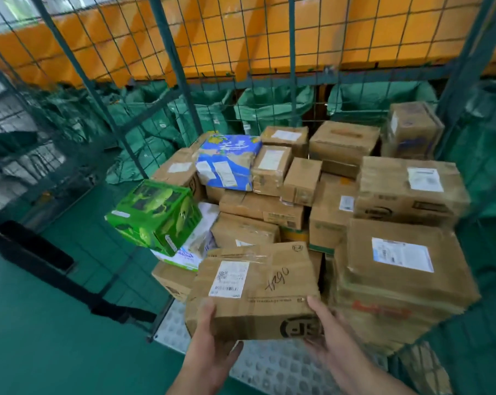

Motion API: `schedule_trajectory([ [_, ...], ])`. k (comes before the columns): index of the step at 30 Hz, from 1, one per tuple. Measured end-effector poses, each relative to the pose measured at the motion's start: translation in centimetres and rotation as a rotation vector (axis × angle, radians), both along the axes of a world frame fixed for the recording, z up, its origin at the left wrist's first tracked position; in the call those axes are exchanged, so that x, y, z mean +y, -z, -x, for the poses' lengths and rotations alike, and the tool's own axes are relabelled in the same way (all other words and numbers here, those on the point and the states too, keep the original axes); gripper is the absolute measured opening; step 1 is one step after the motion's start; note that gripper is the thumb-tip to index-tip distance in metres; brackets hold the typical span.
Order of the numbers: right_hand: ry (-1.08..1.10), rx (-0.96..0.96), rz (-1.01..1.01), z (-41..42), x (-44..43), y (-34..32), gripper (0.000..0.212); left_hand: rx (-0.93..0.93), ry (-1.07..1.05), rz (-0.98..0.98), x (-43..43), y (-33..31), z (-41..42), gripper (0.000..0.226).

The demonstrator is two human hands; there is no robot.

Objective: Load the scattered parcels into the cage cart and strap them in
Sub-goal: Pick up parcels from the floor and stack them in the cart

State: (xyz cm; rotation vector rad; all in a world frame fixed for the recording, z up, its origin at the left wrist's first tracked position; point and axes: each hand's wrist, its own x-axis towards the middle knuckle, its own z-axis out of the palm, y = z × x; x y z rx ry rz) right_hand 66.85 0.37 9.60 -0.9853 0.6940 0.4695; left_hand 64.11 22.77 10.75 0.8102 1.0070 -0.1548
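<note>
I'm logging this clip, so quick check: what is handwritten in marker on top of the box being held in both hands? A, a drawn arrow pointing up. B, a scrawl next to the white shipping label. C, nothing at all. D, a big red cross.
B: the cardboard box held between the left hand and right hand carries a dark scrawl to the right of its white shipping label.

I see the cage cart's studded metal floor (pixel 272 366) bare at the near edge. Directly on it sit a brown carton (pixel 171 280) at the left and a big taped box (pixel 383 317) at the right; other bottom parcels are hidden.
</note>
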Motion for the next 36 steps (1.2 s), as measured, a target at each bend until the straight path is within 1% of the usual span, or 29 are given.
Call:
schedule_trajectory([
  [2,0.029,-0.001,0.009,-3.1,0.8,0.1,0.048,-0.027,0.040,-0.027,1.1,0.4,-3.3,0.057],
  [4,0.054,-0.025,0.016,-5.7,1.6,0.2,0.043,-0.068,0.100,-0.031,2.0,0.7,-6.6,0.067],
  [5,0.075,-0.046,0.022,-6.9,2.1,0.5,0.042,-0.089,0.131,-0.042,2.5,1.0,-8.6,0.067],
  [7,0.142,-0.064,0.054,-9.8,3.2,1.0,0.047,-0.128,0.187,-0.065,3.5,1.7,-12.9,0.065],
  [8,0.169,-0.067,0.055,-10.6,3.4,1.0,0.049,-0.142,0.203,-0.071,3.6,1.8,-14.4,0.069],
  [10,0.243,-0.056,0.047,-13.0,4.0,0.8,0.040,-0.162,0.252,-0.058,4.1,1.8,-18.1,0.081],
  [12,0.302,-0.028,0.027,-15.4,4.5,0.3,0.033,-0.196,0.313,-0.043,4.6,1.6,-21.4,0.087],
  [14,0.333,-0.009,0.021,-17.6,4.9,-0.5,0.040,-0.227,0.358,-0.026,5.0,1.6,-24.6,0.083],
  [18,0.260,-0.070,0.097,-19.9,4.4,-1.4,0.077,-0.219,0.444,-0.001,5.3,1.5,-30.1,0.068],
  [19,0.241,-0.088,0.100,-19.9,4.0,-1.6,0.081,-0.209,0.467,-0.007,4.9,1.6,-31.4,0.065],
  [22,0.241,-0.090,0.125,-19.9,2.8,-1.8,0.077,-0.214,0.485,-0.027,3.0,1.1,-33.4,0.054],
  [25,0.276,-0.069,0.136,-20.4,0.2,-2.3,0.086,-0.250,0.499,-0.027,-0.4,0.8,-34.4,0.046],
  [27,0.306,-0.070,0.125,-21.4,-1.6,-2.7,0.084,-0.244,0.476,-0.012,-2.0,0.5,-34.6,0.046],
  [29,0.319,-0.116,0.113,-22.4,-3.6,-3.2,0.078,-0.238,0.467,-0.014,-3.9,-0.2,-34.9,0.048],
  [31,0.288,-0.180,0.083,-24.0,-5.2,-3.4,0.073,-0.211,0.422,-0.010,-5.3,-0.6,-35.6,0.046],
  [33,0.227,-0.212,0.067,-25.8,-6.3,-3.8,0.062,-0.197,0.371,-0.005,-6.5,-1.2,-36.5,0.040],
  [35,0.154,-0.188,0.105,-27.7,-7.0,-4.0,0.051,-0.205,0.330,-0.011,-7.7,-1.4,-37.8,0.051],
  [36,0.133,-0.168,0.137,-28.7,-7.2,-4.0,0.051,-0.203,0.316,-0.020,-8.2,-1.7,-38.3,0.059],
])
